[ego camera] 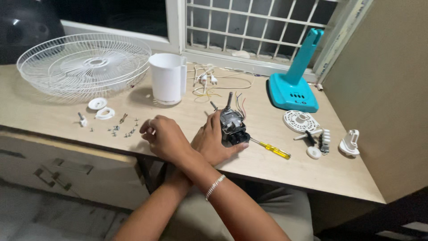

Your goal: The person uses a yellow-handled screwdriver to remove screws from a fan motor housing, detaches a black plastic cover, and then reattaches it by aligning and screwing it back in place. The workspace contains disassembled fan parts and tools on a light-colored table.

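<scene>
Two forearms cross nearest the camera, one wearing a single silver bracelet (pixel 215 186). The left hand (pixel 214 140) reaches across to the right and grasps one fan motor (pixel 232 127), which stands on the table (pixel 312 174) with its shaft pointing up. The right hand (pixel 164 136), crossed over to the left, rests curled on the tabletop beside about a dozen loose screws (pixel 125 130), holding nothing I can see. One yellow-handled screwdriver (pixel 273 150) lies just right of the motor. Farther back stand one white motor housing (pixel 168 78), apparently empty, one wire fan guard (pixel 84 62) and one teal fan base (pixel 294 89).
</scene>
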